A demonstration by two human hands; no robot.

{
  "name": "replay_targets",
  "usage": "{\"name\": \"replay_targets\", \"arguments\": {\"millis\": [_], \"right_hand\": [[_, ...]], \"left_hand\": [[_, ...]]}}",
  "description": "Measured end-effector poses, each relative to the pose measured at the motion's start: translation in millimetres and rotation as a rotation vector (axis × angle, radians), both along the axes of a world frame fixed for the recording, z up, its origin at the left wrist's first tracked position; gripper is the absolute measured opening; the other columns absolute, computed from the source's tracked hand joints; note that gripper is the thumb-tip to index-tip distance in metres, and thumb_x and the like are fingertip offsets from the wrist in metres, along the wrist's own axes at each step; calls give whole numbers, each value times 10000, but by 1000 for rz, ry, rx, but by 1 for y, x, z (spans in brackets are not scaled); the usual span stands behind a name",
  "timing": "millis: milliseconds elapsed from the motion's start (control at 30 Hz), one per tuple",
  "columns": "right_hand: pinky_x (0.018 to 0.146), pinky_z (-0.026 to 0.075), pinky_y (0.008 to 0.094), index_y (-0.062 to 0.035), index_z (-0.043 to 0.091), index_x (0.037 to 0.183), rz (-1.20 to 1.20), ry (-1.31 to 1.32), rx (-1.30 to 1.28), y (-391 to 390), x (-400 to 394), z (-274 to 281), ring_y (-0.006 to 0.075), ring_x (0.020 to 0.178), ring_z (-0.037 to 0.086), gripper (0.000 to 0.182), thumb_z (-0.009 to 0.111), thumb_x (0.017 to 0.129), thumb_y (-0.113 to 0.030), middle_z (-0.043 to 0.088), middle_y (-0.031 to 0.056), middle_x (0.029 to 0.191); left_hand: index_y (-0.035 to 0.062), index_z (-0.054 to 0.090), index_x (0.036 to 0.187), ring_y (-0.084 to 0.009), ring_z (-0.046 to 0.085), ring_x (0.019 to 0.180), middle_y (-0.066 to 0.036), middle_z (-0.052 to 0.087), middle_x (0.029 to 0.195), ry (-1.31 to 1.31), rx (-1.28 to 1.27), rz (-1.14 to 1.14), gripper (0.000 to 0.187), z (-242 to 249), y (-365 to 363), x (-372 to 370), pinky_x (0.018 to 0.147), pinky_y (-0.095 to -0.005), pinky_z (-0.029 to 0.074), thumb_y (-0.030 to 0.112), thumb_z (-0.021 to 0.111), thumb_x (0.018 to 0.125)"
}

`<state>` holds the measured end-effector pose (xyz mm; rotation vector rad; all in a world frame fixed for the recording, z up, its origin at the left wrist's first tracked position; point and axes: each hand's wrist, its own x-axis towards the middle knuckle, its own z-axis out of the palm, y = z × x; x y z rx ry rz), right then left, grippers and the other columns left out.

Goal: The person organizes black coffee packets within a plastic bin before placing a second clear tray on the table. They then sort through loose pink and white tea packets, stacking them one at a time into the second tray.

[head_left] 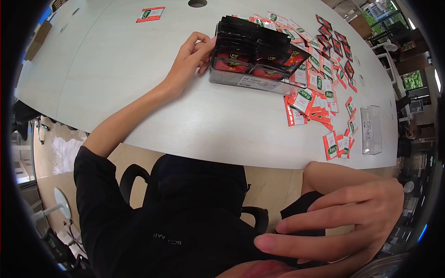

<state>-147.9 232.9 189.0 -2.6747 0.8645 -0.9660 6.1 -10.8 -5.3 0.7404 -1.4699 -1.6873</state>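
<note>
My left hand (195, 53) has its fingers curled against the left end of a clear plastic box (232, 79) with a white label on its front. Black and red sachets (252, 44) stand packed in rows inside the box, rising above its rim. Part of the left hand's grip is hidden behind the box's end. My right hand (343, 217) is raised close to the camera, off the table, with its fingers apart and nothing in them. Orange and white Cozy sachets (303, 99) lie heaped along the right side of the box.
On the white table (139, 78), a lone orange and white sachet (150, 14) lies at the far left. Black and red sachets (337, 46) are scattered at the back right. An empty clear plastic box (371, 129) stands near the right edge. A cable hole (197, 3) is at the back.
</note>
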Motion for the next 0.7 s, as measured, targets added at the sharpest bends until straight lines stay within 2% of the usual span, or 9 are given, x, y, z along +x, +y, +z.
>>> {"name": "replay_targets", "arguments": {"millis": [100, 167, 300, 367, 400, 467, 600, 667, 700], "right_hand": [[640, 474, 246, -106, 715, 1038, 10, 147, 222, -6, -4, 15, 167, 820, 616, 356, 687, 690, -178, 651, 77, 1129], [628, 475, 247, -129, 716, 1072, 186, 305, 0, -13, -13, 5, 154, 809, 614, 367, 684, 709, -173, 648, 74, 1126], [601, 468, 250, -152, 720, 1070, -3, 96, 128, -2, 0, 4, 150, 790, 612, 362, 712, 709, -178, 652, 64, 1125], [601, 475, 252, -165, 719, 1076, 182, 339, -32, -12, -17, 11, 151, 805, 616, 402, 745, 676, -196, 656, 51, 1122], [601, 475, 252, -165, 719, 1076, 196, 330, -37, -14, -16, 5, 151, 805, 616, 402, 745, 676, -196, 656, 51, 1122], [601, 481, 248, -173, 722, 1047, 115, 150, -296, -16, -13, -10, 149, 793, 621, 394, 781, 664, -240, 660, 36, 1120], [598, 492, 246, -162, 726, 973, -110, 29, -24, 1, 4, -9, 150, 796, 627, 322, 790, 673, -260, 655, 26, 1117], [589, 498, 246, -166, 735, 943, 77, 161, -63, -12, 0, -5, 156, 803, 634, 288, 799, 679, -262, 649, 13, 1110], [589, 498, 246, -166, 735, 943, 65, 164, -56, -13, -1, -3, 156, 803, 634, 288, 799, 679, -262, 649, 13, 1110]], "left_hand": [[76, 463, 956, -60, 413, 553, 27, 422, 654, -7, 1, 5, 238, -2, 0, 1, 490, -221, 317, 306, 518, 982], [76, 463, 960, -60, 413, 555, 27, 421, 656, -15, 3, 0, 233, -1, 0, 1, 487, -221, 317, 302, 515, 984], [78, 459, 959, -58, 410, 557, 27, 422, 656, -4, -14, -3, 231, -3, -2, -1, 491, -221, 318, 301, 516, 984], [79, 458, 957, -58, 410, 558, 28, 423, 656, -6, -14, 11, 232, -3, -1, 1, 494, -220, 318, 302, 515, 984], [80, 458, 957, -58, 410, 558, 28, 424, 658, -8, -16, 11, 233, -1, 0, 0, 497, -220, 319, 305, 515, 984], [81, 458, 957, -59, 410, 558, 28, 426, 661, -15, -21, 16, 235, -1, 0, 4, 500, -219, 320, 308, 515, 984], [82, 461, 960, -59, 411, 559, 28, 433, 666, -5, -10, -3, 234, -2, -1, 0, 502, -219, 321, 308, 516, 983], [83, 461, 960, -59, 411, 559, 28, 435, 667, -14, 4, -9, 233, -1, -2, 2, 502, -219, 321, 308, 517, 982], [84, 463, 960, -58, 413, 559, 29, 437, 669, -19, -3, -2, 231, -1, -2, 2, 501, -217, 320, 308, 518, 982]]}}
